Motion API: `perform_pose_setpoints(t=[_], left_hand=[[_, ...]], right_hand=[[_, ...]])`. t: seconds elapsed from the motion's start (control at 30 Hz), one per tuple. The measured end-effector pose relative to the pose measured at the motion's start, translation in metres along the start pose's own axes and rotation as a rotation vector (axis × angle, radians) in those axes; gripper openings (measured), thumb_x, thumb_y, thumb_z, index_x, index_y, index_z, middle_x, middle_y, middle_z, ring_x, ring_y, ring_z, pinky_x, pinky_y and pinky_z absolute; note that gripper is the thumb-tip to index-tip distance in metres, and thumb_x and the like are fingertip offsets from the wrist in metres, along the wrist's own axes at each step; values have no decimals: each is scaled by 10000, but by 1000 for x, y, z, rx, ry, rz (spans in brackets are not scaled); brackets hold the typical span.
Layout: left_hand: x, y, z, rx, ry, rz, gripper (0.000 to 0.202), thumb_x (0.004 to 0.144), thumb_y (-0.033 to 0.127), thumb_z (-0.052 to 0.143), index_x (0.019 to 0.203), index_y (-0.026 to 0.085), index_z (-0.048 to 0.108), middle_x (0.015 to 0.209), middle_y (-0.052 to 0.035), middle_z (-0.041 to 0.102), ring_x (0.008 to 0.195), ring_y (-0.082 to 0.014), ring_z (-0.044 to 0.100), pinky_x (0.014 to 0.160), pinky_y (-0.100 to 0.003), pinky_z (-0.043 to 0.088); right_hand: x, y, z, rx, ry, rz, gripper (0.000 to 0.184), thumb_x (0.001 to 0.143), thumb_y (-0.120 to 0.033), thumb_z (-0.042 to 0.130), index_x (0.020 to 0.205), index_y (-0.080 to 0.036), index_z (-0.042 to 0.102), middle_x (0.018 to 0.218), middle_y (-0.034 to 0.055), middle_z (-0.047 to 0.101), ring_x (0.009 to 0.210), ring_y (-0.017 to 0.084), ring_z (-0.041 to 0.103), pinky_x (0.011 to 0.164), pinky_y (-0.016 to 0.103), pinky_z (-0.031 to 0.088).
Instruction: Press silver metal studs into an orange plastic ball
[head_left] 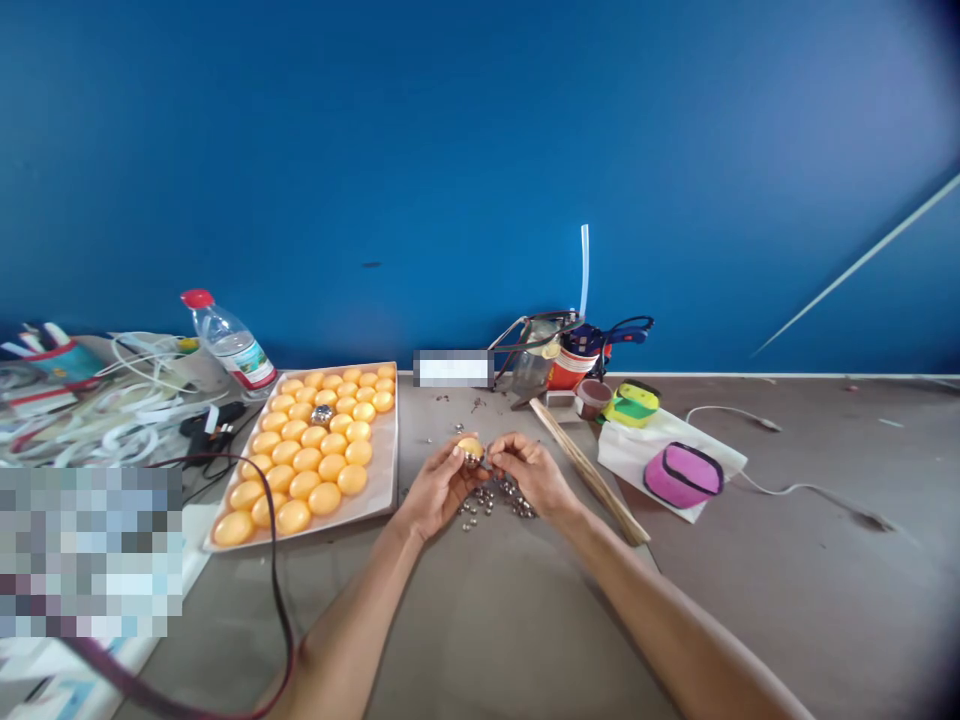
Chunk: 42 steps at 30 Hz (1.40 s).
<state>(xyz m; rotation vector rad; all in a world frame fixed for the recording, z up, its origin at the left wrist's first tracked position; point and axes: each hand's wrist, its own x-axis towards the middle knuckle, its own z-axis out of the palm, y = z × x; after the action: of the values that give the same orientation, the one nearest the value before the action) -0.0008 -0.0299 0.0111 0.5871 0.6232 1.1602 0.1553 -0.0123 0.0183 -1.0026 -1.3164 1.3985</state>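
My left hand (442,485) is closed around an orange ball (470,446) that looks like a table tennis ball, with shiny silver beads on its lower side. Close beside the ball, my right hand (529,470) has its thumb and fingers pinched together; what they hold is too small to make out. Loose silver beads (486,500) lie scattered on the table under and between both hands. To the left, a shallow white tray (384,470) carries many orange balls (307,457) in rows. Among them sits one ball covered in silver (322,413).
A red-capped bottle (236,345) leans behind the tray, near tangled white strips (120,405). A dark cord (281,600) loops at front left. Behind my right hand are thin sticks (589,470), a red container (571,368), a yellow-green piece (632,403) and a purple one (682,475).
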Motion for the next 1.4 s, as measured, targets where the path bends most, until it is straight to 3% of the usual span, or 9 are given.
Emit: perform_pose_setpoints(t=[0.4,0.77,0.97,1.4], left_hand=[[-1,-5,1,1,-27,7,360,743,283,675,1059,127,606,881,-75,662,739,-156,639,723,-281,498],[-3,-5,-3,3,2,9,343,759,301,655,1054,130,610,872,-64,655,724,-144,628,714,-278,498],[-2,-6,3,5,27,6,334,740,298,675,1018,123,622,812,-53,648,687,-135,615,682,-266,497],[-2,-9,2,25,32,13,370,729,325,685,1018,108,608,822,-55,646,679,-133,618,681,-260,495]], right_hand=[[-2,-1,3,-176,-14,-10,89,701,-264,571,719,-178,584,703,-17,553,639,103,478,630,228,418],[0,-4,7,-136,-95,-10,107,711,-285,573,699,-179,570,707,-23,530,622,100,483,629,235,413],[-2,-3,4,-194,-79,13,108,723,-283,567,707,-178,582,688,-23,545,631,104,486,639,237,408],[-4,-9,4,-94,-125,54,135,708,-298,591,693,-168,557,653,-34,534,600,97,480,612,237,392]])
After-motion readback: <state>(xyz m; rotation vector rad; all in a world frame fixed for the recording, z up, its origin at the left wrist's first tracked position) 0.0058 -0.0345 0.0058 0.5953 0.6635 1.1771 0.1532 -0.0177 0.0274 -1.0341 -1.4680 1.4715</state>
